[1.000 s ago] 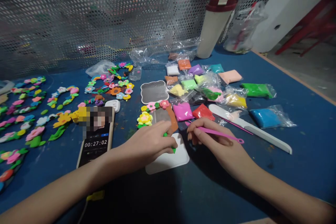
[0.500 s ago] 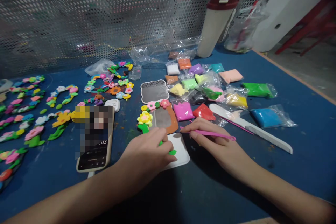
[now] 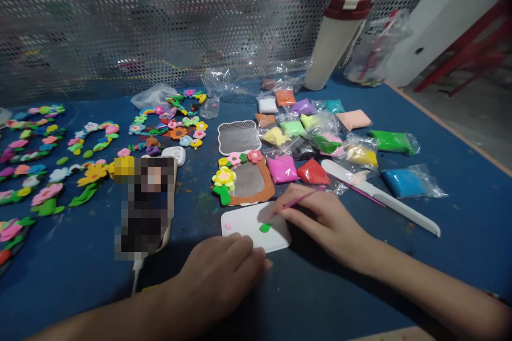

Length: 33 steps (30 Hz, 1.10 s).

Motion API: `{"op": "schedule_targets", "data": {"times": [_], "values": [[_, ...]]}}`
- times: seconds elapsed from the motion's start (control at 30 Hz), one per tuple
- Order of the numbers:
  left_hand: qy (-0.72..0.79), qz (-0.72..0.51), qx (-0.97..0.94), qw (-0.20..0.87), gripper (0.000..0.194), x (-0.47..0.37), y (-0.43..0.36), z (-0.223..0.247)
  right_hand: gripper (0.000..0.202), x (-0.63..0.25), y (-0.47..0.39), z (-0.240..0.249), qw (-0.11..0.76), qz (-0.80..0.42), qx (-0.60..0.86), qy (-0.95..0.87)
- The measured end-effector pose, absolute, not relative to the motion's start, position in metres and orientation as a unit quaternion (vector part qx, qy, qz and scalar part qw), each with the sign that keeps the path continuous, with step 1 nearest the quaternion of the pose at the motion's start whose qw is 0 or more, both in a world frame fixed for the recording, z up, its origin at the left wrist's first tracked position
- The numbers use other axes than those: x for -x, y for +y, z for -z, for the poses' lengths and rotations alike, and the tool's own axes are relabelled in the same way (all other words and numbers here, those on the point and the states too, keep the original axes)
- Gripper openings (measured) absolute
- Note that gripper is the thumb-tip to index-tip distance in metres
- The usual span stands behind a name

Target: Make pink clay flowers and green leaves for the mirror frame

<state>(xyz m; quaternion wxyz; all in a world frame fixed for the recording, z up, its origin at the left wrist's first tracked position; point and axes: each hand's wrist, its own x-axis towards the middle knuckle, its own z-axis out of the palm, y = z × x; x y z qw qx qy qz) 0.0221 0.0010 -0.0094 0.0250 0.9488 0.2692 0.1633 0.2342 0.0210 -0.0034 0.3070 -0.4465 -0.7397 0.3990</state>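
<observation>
My right hand [image 3: 316, 213] pinches a thin pink stick tool [image 3: 306, 195] over the right side of a small white board [image 3: 244, 218]. Just left of those fingertips, a green clay leaf [image 3: 265, 228] lies flat on the board, and a pink clay dot [image 3: 228, 226] sits near its left edge. My left hand [image 3: 228, 272] is closed at the board's near edge, fingers curled and fingertips hidden. Behind the board lies a mirror with a brown clay border [image 3: 264, 184], a yellow clay flower [image 3: 224, 176] and green clay leaves [image 3: 222, 195] on its left.
Bagged clay, such as magenta [image 3: 282, 169], red [image 3: 313, 171] and blue [image 3: 404, 182], lies behind my right hand beside a white comb [image 3: 400, 213]. A phone [image 3: 172, 202] and clay-decorated pieces [image 3: 96, 138] are at left. A tumbler [image 3: 330, 48] stands at back.
My left hand has drawn back toward me from the board and mirror, uncovering the green leaf and pink dot. My right hand has shifted slightly; its pink tool now points up more steeply.
</observation>
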Motion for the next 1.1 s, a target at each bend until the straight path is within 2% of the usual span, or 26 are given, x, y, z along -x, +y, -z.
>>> {"op": "schedule_targets", "data": {"times": [0.13, 0.37, 0.6, 0.83, 0.97, 1.1], "values": [[0.244, -0.154, -0.957, 0.015, 0.025, -0.019, -0.002, 0.014, 0.018, -0.226, 0.016, 0.007, 0.288, -0.386, 0.409, -0.775], [0.308, -0.196, -0.931, 0.01, 0.039, -0.021, 0.003, 0.015, 0.016, -0.22, 0.013, 0.013, 0.28, -0.372, 0.37, -0.804], [0.342, -0.153, -0.926, 0.047, 0.036, -0.021, 0.006, 0.018, 0.014, -0.219, 0.01, 0.023, 0.307, -0.29, 0.33, -0.844], [0.346, -0.157, -0.923, 0.055, 0.037, -0.02, 0.004, 0.02, 0.015, -0.218, 0.008, 0.023, 0.304, -0.271, 0.336, -0.849], [0.365, -0.157, -0.915, 0.068, 0.028, -0.021, 0.004, 0.02, 0.017, -0.219, 0.007, 0.02, 0.301, -0.27, 0.336, -0.851], [0.416, -0.14, -0.893, 0.101, 0.008, -0.024, 0.007, 0.021, 0.019, -0.22, 0.007, 0.018, 0.295, -0.282, 0.339, -0.848]]}}
